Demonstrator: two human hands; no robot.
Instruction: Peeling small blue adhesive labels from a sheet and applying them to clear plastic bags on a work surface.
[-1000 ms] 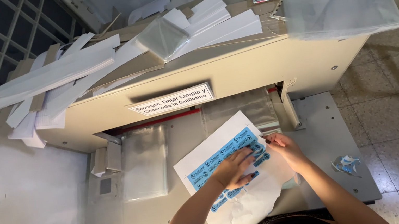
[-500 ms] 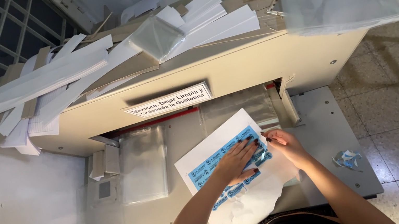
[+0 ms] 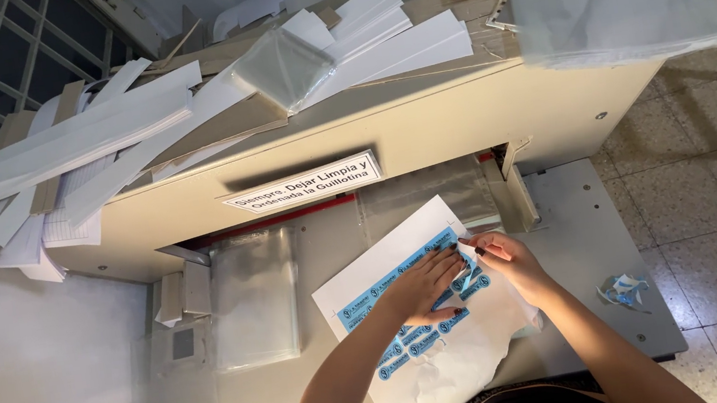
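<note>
One white sticker sheet lies near the counter front edge. Left hand presses it flat, fingers spread; right hand fingers pinch one blue sticker.

Your left hand lies flat, fingers spread, on the white sheet of blue stickers, which rests on the cutter table. Your right hand sits just beside it, fingertips pinched at a sticker near the sheet's upper right edge; whether that sticker is lifted cannot be confirmed. Clear plastic sleeves lie to the left. Paper strips cover the machine top.
</note>
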